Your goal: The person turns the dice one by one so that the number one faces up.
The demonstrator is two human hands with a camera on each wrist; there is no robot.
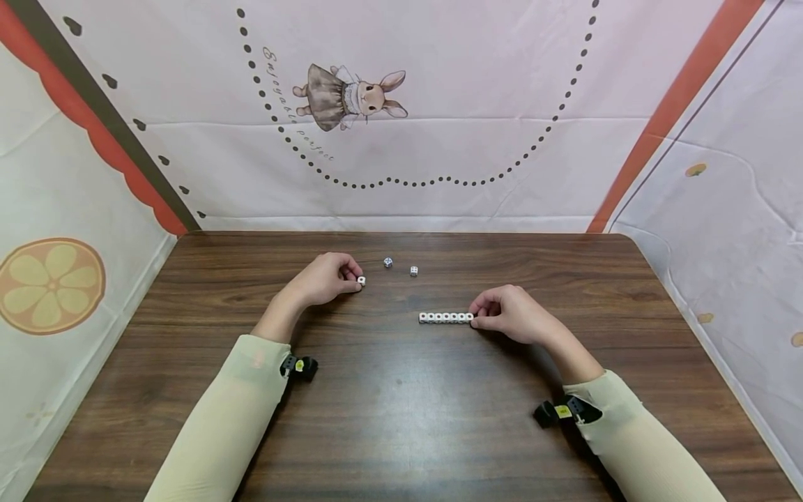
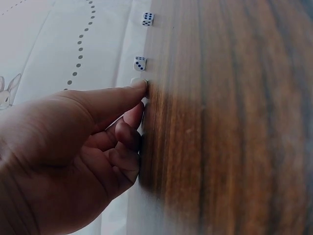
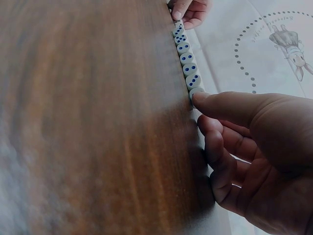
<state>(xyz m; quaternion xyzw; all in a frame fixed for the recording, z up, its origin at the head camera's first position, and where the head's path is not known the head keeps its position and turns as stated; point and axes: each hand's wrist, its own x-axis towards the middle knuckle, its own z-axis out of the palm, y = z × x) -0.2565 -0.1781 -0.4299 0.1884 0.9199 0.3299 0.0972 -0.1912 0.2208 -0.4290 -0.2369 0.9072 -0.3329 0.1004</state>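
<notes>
A straight row of several white dice (image 1: 442, 318) lies on the table, each with a single dark pip on top. At the row's right end, my right hand (image 1: 516, 314) pinches the end die (image 3: 196, 91) between thumb and fingers, the thumb covering part of it. Farther left and back, my left hand (image 1: 326, 279) holds another die (image 1: 361, 280) by thumb and fingertips, close over the table; in the left wrist view the thumb mostly hides it. Two loose dice lie beyond that hand: one turned askew (image 1: 387, 263) and one with several pips up (image 1: 414, 270).
The brown wood-grain table (image 1: 401, 432) runs back to a pale printed cloth (image 1: 452, 139) with a rabbit figure. Similar cloth hangs along the left and right sides. Both wrists carry small black cameras over pale green sleeves.
</notes>
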